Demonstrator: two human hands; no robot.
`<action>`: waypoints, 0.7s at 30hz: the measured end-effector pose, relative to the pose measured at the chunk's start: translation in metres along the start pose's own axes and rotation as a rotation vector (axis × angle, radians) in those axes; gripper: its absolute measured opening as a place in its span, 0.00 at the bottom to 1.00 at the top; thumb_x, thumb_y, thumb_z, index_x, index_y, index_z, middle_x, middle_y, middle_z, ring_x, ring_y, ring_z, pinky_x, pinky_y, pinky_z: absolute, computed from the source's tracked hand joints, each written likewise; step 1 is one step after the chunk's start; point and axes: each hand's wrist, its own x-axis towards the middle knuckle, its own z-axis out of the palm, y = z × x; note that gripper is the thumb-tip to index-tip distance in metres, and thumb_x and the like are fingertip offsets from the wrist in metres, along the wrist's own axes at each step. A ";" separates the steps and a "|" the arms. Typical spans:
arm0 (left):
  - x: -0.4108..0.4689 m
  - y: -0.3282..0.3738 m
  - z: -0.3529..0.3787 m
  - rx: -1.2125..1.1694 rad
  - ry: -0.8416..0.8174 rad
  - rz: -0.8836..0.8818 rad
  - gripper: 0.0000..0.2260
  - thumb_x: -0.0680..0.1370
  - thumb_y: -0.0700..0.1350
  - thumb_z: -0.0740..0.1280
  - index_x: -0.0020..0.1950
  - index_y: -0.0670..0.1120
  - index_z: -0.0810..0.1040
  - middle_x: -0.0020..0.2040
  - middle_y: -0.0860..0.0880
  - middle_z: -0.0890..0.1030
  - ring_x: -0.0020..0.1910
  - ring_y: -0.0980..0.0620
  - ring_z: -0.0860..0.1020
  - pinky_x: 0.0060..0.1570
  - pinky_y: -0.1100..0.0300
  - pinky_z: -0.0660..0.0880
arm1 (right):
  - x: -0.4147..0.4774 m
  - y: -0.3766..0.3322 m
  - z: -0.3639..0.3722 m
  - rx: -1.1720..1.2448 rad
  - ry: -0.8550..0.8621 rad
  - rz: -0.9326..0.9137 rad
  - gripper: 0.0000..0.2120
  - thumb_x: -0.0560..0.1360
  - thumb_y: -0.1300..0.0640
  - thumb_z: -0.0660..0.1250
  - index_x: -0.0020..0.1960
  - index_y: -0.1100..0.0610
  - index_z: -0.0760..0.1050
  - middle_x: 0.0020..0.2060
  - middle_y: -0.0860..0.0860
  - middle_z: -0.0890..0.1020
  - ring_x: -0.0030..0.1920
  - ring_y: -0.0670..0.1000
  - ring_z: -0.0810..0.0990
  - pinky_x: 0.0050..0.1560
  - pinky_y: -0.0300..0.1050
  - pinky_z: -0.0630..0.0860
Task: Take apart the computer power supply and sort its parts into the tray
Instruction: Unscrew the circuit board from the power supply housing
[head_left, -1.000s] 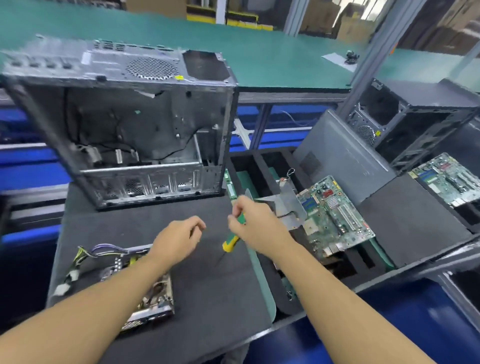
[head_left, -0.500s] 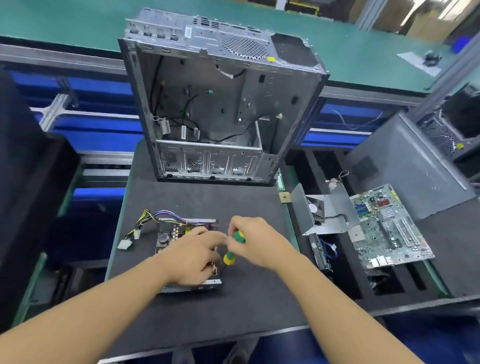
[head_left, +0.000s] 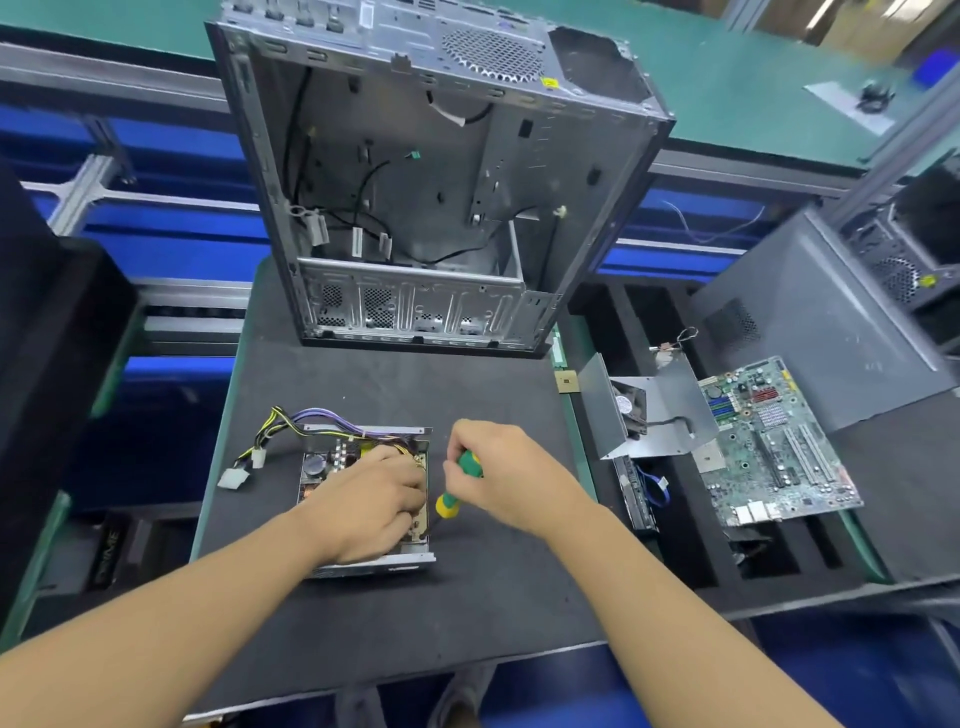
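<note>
Black mat (head_left: 363, 384) bears the power supply (head_left: 332, 462), left hand (head_left: 369, 509) holding it, right hand (head_left: 509, 473) gripping a screwdriver (head_left: 457, 488)

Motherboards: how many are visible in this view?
1. The motherboard lies on the tray right of the black mat, beside a bent metal bracket. More may lie outside the frame.

Left hand (head_left: 371, 506) palm-down, fingers curled; right hand (head_left: 498, 475) fisted round screwdriver (head_left: 448, 505); forearms converging forward.

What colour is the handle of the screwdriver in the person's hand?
Green and yellow. The screwdriver, gripped by the right hand, shows in the head view.
</note>
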 end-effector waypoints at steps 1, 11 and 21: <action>0.000 0.000 0.000 0.007 0.004 0.006 0.13 0.73 0.46 0.53 0.39 0.48 0.77 0.43 0.54 0.76 0.50 0.52 0.73 0.64 0.55 0.67 | 0.000 0.000 0.000 0.000 0.000 -0.003 0.06 0.77 0.52 0.65 0.43 0.49 0.69 0.36 0.43 0.73 0.36 0.43 0.71 0.31 0.39 0.63; 0.004 -0.002 0.003 0.034 -0.023 -0.019 0.09 0.71 0.47 0.51 0.36 0.49 0.69 0.40 0.54 0.77 0.47 0.52 0.72 0.63 0.56 0.65 | 0.000 0.000 -0.002 -0.009 -0.015 0.014 0.07 0.77 0.51 0.65 0.42 0.48 0.68 0.35 0.42 0.73 0.36 0.38 0.71 0.30 0.38 0.62; 0.002 -0.002 0.005 -0.041 -0.051 -0.100 0.12 0.70 0.50 0.51 0.38 0.54 0.74 0.44 0.58 0.75 0.52 0.53 0.69 0.65 0.59 0.65 | -0.004 -0.016 -0.003 -0.114 -0.079 -0.023 0.06 0.79 0.49 0.62 0.47 0.51 0.68 0.42 0.44 0.74 0.42 0.50 0.72 0.38 0.47 0.69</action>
